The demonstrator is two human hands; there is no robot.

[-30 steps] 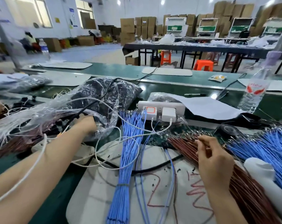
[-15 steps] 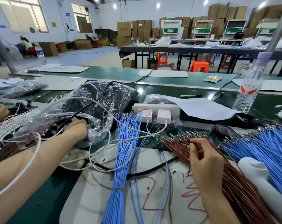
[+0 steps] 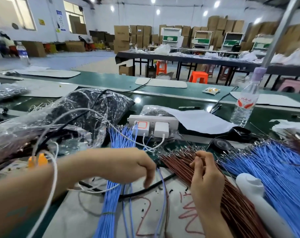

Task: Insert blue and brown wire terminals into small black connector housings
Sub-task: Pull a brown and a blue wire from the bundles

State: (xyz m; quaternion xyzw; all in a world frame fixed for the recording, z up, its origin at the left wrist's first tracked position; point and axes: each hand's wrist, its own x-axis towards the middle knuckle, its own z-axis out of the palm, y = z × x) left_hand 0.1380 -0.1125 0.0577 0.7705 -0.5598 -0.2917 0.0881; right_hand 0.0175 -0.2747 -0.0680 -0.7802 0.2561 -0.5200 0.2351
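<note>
Your right hand (image 3: pixel 206 174) pinches the brown wires (image 3: pixel 240 212) at their terminal ends; the bundle runs back under your wrist. Your left hand (image 3: pixel 133 165), curled, contents unclear, hangs over the blue wires (image 3: pixel 109 203) just left of it. Right is nearer.

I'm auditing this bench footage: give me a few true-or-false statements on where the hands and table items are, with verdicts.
1. The right hand pinches the brown wires. True.
2. The left hand is inside the plastic bag. False: it hangs over the blue wire bundle, outside the bag.
3. The water bottle lies on its side. False: it stands upright.
4. Two chargers sit in the power strip. True.
</note>
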